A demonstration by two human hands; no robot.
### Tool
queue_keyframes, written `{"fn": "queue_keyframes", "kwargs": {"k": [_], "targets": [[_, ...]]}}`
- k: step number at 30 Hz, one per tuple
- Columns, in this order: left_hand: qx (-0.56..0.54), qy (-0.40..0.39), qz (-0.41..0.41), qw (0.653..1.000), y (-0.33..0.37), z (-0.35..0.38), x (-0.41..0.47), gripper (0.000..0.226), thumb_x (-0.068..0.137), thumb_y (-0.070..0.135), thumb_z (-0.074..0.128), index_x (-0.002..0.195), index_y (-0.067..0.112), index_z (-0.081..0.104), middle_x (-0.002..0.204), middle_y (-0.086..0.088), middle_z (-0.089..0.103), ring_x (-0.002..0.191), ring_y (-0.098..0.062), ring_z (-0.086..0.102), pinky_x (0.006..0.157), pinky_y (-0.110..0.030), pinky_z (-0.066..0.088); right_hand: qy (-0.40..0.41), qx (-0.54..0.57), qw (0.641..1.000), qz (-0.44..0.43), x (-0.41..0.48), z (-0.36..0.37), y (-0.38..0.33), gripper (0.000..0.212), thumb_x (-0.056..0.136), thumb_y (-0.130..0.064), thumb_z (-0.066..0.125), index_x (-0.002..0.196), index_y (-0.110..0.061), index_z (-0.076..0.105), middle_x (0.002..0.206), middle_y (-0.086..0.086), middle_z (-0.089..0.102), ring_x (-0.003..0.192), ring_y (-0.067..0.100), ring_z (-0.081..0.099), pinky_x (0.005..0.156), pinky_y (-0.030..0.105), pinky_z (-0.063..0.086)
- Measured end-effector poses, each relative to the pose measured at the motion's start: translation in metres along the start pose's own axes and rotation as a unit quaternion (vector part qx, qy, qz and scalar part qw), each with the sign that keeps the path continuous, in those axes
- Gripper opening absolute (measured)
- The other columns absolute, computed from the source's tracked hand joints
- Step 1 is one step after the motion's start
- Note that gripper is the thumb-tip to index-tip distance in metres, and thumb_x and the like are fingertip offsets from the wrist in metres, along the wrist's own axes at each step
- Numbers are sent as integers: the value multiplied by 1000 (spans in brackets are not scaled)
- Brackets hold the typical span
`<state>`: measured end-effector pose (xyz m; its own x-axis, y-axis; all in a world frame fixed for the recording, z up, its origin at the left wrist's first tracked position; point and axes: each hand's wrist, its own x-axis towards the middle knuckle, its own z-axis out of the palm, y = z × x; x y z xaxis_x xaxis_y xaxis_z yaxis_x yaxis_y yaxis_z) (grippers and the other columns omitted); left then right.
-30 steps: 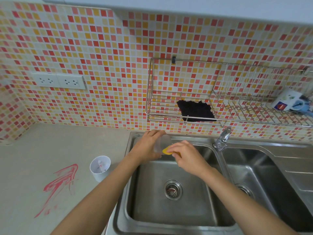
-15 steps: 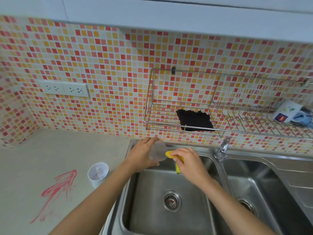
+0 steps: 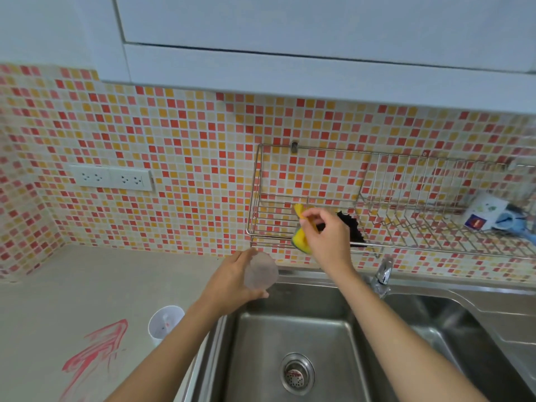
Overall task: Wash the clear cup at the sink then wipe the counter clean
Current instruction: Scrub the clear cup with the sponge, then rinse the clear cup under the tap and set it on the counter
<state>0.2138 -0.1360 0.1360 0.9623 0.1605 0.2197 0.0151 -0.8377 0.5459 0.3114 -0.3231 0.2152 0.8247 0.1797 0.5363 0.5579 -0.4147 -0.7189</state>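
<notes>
Red smear: lies on the counter, far left of the sink. It is unchanged from a second ago; the wiping step is judged not yet begun.

White cup: stands upright on the counter, between the smear and the sink's left rim. Unmoved.

Left hand: is held over the sink's back left corner, fingers curled around the clear cup, thumb below it. The cup is tilted, its mouth turned toward the camera. Its place is nearly the same as half a second ago.

Right hand: a second ago it was held at the cup with the sponge; now it is raised above the sink to the wire rack on the tiled wall. The sponge is pinched between thumb and fingertips and is pressed against the rack's front, beside a dark cloth.

Tap: stands at the sink's back right edge. No running water is seen.

Mug: lies on its side in the rack, far right of the sink.

Judgement: scrubbing is taken as finished, and the sponge is being put away. Rinsing the cup is probably due next.
</notes>
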Motion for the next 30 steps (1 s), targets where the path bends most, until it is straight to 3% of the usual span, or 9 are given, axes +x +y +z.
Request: {"fn": "queue_keyframes", "kwargs": {"k": [4,11,15,18,21,23,25,28,30], "targets": [[-20,2,-9,1000,-7,3,-2,92,62,58,81,138,36,34,138,11,47,120,-11,48,98,-30,48,-15,-18,999,33,42,28,2,6,88,-16,66,94,-18,66,95,-5,66,85,5,60,72,12,43],[-36,0,-19,999,-23,4,-3,88,65,53,82,137,32,36,136,8,49,118,-11,50,97,-29,48,-139,-169,971,94,74,76,30,12,89,-10,61,81,-17,64,94,-2,64,81,11,57,71,24,43],[-48,-9,-24,999,-29,10,-4,86,65,52,83,135,35,36,137,8,47,119,-11,50,97,-28,48,-164,-215,959,88,74,88,37,23,88,-12,62,67,-18,69,76,-1,67,67,10,62,69,29,56],[-52,-23,-28,998,-31,18,-5,88,65,49,84,138,33,36,141,8,45,123,-12,48,101,-28,46,-174,-216,955,108,72,86,38,33,88,-13,59,57,-21,63,65,-5,62,59,10,58,59,28,51],[-43,-35,-30,998,-33,31,-4,88,65,52,82,138,31,38,138,8,48,123,-14,48,102,-36,48,-149,-181,969,84,64,76,23,36,92,-15,52,58,-23,59,62,-9,55,56,10,51,61,26,42],[-36,-38,-25,998,-31,41,-3,87,66,51,82,139,30,38,139,7,47,126,-14,45,104,-38,46,-96,-144,985,23,51,66,17,19,93,-20,54,89,-20,73,91,-7,68,84,12,61,80,28,48],[-21,-38,-14,999,-27,52,1,86,67,47,82,139,25,40,139,4,46,129,-18,40,107,-38,41,-22,-94,995,-35,24,49,20,22,92,-21,55,106,-16,72,110,-2,68,103,14,57,92,28,47],[-30,-58,-23,998,-13,77,8,83,65,45,80,136,23,43,133,4,51,124,-18,45,105,-38,42,65,-40,994,-73,-39,8,46,24,89,-18,54,105,-9,72,104,0,66,98,12,56,89,20,44],[-43,-78,-26,996,3,96,12,84,60,49,75,134,25,42,129,5,53,119,-19,49,100,-42,46,68,-52,995,-57,-81,-21,82,21,88,-14,55,100,-9,71,97,-1,66,92,14,60,85,26,48]]}}
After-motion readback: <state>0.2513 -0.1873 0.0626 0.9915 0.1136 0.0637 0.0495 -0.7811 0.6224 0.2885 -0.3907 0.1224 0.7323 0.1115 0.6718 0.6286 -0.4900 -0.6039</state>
